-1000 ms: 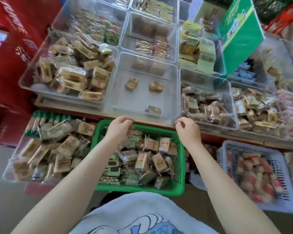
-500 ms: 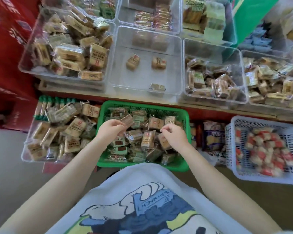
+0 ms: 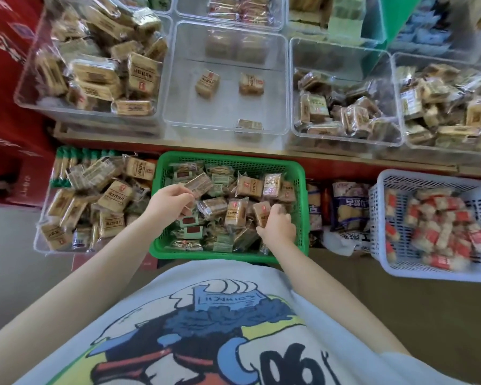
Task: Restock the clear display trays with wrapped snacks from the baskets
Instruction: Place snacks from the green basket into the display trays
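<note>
Both hands are down in the green basket, which sits below the front edge of the counter.

Left hand: grip pinching a wrapped snack by its near end, fingers curled round the wrapper. The snack is tilted and held just above the pile at the basket's left side.

Right hand: fingers curled down into the pile at the basket's right side, closed on a brown packet. The fingertips are buried among the wrappers, so I cannot tell how firm the hold is.

The green basket is full of mixed packets, tan and pale green.

On the counter straight above the basket is a clear tray, nearly bare: two packets side by side near the middle and one against the front wall.

The heaped tray to its left is piled with tan packets. The tray on the right is about half full of darker ones.

Beside the green basket:
- Left: a low clear bin of tan packets.
- Right: a few bagged goods, then a white basket of red-and-white pieces.

A red carton stands at far left.
</note>
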The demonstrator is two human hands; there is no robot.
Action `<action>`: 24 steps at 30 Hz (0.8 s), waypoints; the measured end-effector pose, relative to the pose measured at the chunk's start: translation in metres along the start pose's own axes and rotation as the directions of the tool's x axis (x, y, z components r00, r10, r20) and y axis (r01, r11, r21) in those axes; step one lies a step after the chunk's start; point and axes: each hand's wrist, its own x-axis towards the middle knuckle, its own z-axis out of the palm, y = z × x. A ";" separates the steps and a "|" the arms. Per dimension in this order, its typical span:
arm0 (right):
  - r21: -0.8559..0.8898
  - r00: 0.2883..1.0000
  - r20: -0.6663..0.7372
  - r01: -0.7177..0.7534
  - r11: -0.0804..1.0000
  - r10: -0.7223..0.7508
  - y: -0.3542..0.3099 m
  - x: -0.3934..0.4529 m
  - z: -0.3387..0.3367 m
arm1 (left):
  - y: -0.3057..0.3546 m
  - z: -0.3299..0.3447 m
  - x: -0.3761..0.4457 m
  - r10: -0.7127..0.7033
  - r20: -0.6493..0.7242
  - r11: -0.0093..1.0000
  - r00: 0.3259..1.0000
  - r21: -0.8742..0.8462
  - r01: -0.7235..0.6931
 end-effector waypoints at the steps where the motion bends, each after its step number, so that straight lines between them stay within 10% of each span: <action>1: 0.011 0.999 -0.034 0.003 1.000 -0.002 -0.002 -0.001 0.000 | 0.000 0.000 -0.001 0.000 0.001 1.000 1.000 0.003 0.000; 4: 0.448 0.992 -0.032 -0.096 0.889 0.124 -0.009 -0.005 -0.020 | 0.005 0.001 -0.004 0.008 0.004 1.000 1.000 0.002 -0.008; 6: 0.863 0.954 0.254 -0.298 0.407 0.159 -0.018 -0.015 -0.044 | 0.010 0.002 -0.007 0.012 0.018 0.999 1.000 -0.034 -0.011; 8: 0.877 0.889 0.452 -0.459 -0.142 -0.078 -0.023 -0.028 -0.067 | 0.019 0.006 -0.013 0.029 0.066 0.998 0.997 -0.066 -0.025; 10: 0.823 0.869 0.422 -0.486 -0.292 -0.259 -0.030 -0.038 -0.084 | 0.030 0.011 -0.019 0.060 0.140 0.994 0.988 -0.104 -0.045; 14: 0.931 0.896 0.259 -0.331 -0.154 -0.359 -0.056 -0.061 -0.107 | 0.059 0.021 -0.034 0.199 0.318 0.909 0.927 -0.414 -0.053; 17: 0.950 0.951 -0.156 0.218 0.223 -0.266 -0.065 -0.073 -0.110 | 0.079 0.021 -0.042 0.251 0.346 0.819 0.904 -0.574 -0.007; 20: 0.559 0.746 -0.525 0.665 0.495 -0.410 -0.062 -0.083 -0.119 | 0.086 0.019 -0.040 0.273 0.328 0.764 0.905 -0.645 0.003; 24: 0.696 0.855 -0.368 0.514 0.502 -0.366 -0.050 -0.087 -0.139 | 0.092 0.024 -0.030 0.348 0.300 0.741 0.888 -0.668 -0.065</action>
